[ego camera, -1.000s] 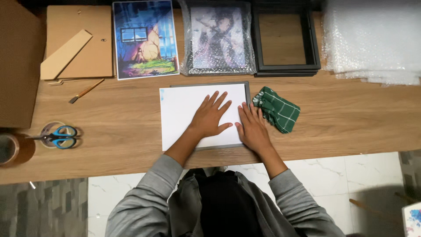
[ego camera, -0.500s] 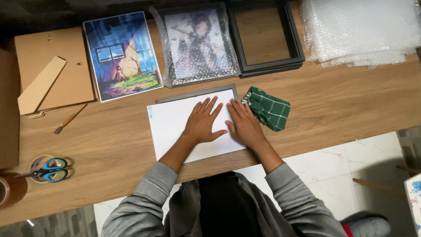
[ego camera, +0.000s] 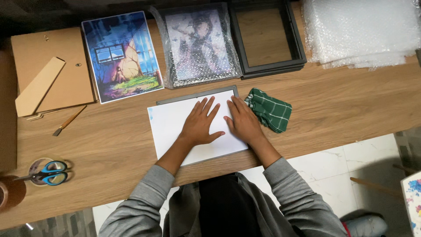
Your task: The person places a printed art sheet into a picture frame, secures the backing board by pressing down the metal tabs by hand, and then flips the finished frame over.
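Note:
A white sheet (ego camera: 169, 125) lies on a grey frame panel (ego camera: 197, 93) near the front edge of the wooden table (ego camera: 342, 114). My left hand (ego camera: 199, 123) rests flat on the sheet, fingers spread. My right hand (ego camera: 243, 120) lies flat beside it on the sheet's right part, fingers together. Just right of my right hand sits a folded green checked cloth (ego camera: 268, 109), touching or nearly touching it. Neither hand holds anything.
At the back lie a colourful art print (ego camera: 122, 55), a picture wrapped in bubble wrap (ego camera: 197, 44), stacked black frames (ego camera: 267, 37) and bubble wrap sheets (ego camera: 359, 30). Brown backing boards (ego camera: 48, 74) and a small tool (ego camera: 68, 121) lie left. Blue scissors (ego camera: 48, 172) stand in a cup.
The view has shifted, so the table's things sit more to the left and tilted. Both hands stay flat on the white sheet, barely moved.

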